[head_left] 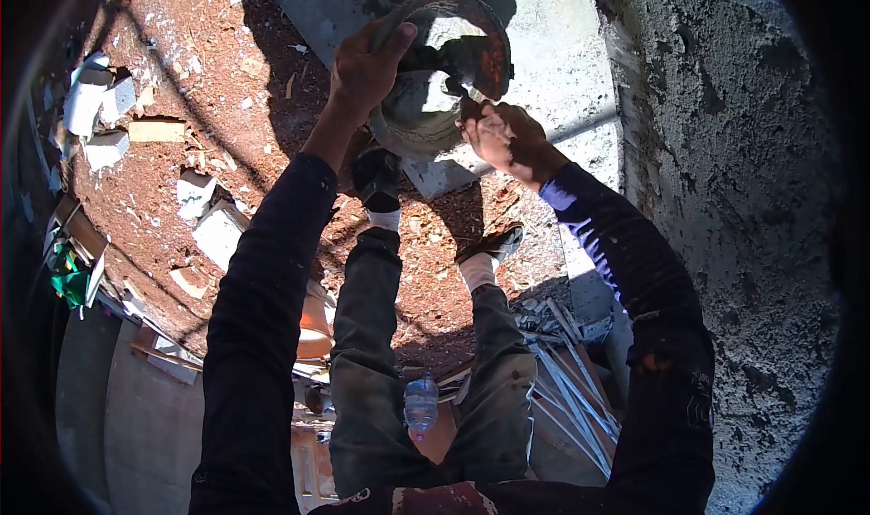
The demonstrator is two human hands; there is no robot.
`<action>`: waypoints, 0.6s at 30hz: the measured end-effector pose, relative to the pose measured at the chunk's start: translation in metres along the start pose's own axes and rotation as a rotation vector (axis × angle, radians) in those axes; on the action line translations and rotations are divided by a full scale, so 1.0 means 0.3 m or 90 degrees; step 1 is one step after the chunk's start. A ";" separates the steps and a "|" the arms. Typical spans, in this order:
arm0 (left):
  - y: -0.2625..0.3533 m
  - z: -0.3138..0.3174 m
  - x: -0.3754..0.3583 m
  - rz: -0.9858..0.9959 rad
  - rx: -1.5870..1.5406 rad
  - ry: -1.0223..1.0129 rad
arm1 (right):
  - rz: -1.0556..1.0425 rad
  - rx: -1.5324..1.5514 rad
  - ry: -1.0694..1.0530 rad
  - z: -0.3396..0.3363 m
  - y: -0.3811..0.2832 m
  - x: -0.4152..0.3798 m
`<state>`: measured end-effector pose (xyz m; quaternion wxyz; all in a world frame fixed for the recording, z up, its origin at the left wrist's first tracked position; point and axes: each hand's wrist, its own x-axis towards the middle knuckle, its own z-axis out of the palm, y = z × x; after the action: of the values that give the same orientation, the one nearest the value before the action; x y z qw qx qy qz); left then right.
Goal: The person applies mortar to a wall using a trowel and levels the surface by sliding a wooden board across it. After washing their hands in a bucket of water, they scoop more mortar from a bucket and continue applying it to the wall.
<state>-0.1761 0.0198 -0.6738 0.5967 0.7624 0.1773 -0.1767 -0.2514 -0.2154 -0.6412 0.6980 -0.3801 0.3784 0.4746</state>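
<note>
A round bucket [399,130], grey with mortar smears, is tipped so that its mouth faces me over the pale slab. My left hand [370,67] is closed on the bucket's left rim, thumb on the near side. At its lower right, my right hand [507,139] has its fingers wrapped round the handle of a dark tool that looks like a trowel [471,62]. The tool's wide part, with a reddish patch, lies across the bucket's mouth. Shadow hides its exact outline and part of the bucket's inside.
A rough mortar-coated wall [743,198] rises on the right, beside the pale slab [562,53]. White broken blocks [109,148] lie on reddish, chip-strewn ground at left. Metal strips [566,379], a plastic bottle [420,404] and an orange object [314,329] are near my legs.
</note>
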 end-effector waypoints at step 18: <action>-0.029 -0.012 -0.034 0.053 0.022 -0.012 | -0.471 -1.335 0.247 0.002 0.080 -0.030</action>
<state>-0.1889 0.0246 -0.6754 0.5921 0.7774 0.1368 -0.1622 -0.2764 -0.2119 -0.6369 0.0611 -0.9345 -0.2408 0.2549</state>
